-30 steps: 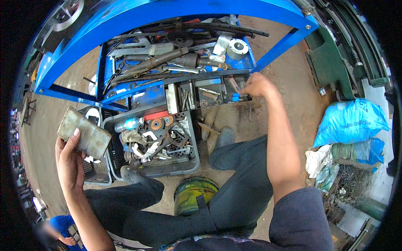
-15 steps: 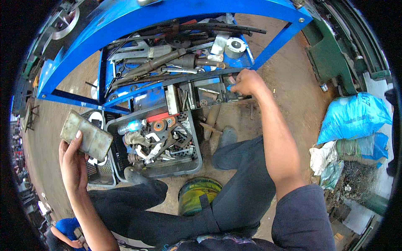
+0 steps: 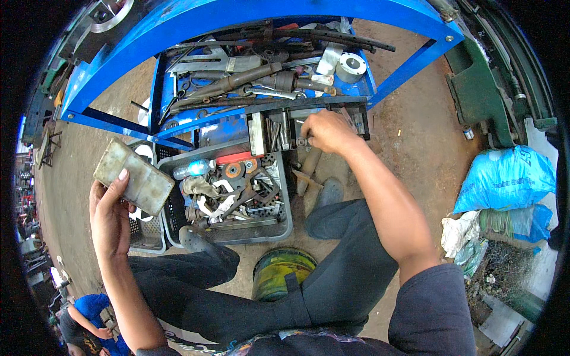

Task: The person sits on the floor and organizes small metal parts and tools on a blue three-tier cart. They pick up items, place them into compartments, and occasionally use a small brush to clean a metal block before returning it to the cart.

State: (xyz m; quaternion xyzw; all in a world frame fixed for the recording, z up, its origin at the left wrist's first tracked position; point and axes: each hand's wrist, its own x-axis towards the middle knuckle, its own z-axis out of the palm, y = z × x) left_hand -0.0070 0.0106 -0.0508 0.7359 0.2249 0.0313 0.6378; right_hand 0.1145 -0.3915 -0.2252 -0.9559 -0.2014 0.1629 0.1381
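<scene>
My left hand (image 3: 110, 216) holds a dirty, flat rectangular plastic box (image 3: 134, 184) up at the left, above a grey mesh crate. My right hand (image 3: 325, 132) reaches into a black tray (image 3: 356, 110) of metal bits at the front of a blue steel frame (image 3: 178, 24), its fingers closed on small parts that I cannot make out. Below that tray stands a grey plastic crate (image 3: 285, 204) heaped with tools, fittings and grinding discs. I sit with my legs in dark trousers (image 3: 332, 279) stretched toward the crates.
The blue frame's shelf (image 3: 261, 77) carries pipes, shafts, wrenches and a grey metal ring (image 3: 350, 66). A green-yellow round tin (image 3: 279, 274) sits between my legs. Blue plastic sacks (image 3: 504, 181) and scrap lie at right. Another person in blue (image 3: 89, 320) crouches at lower left.
My right hand has moved left along the black tray. My left hand has stayed raised with the plastic box. The view has shifted slightly.
</scene>
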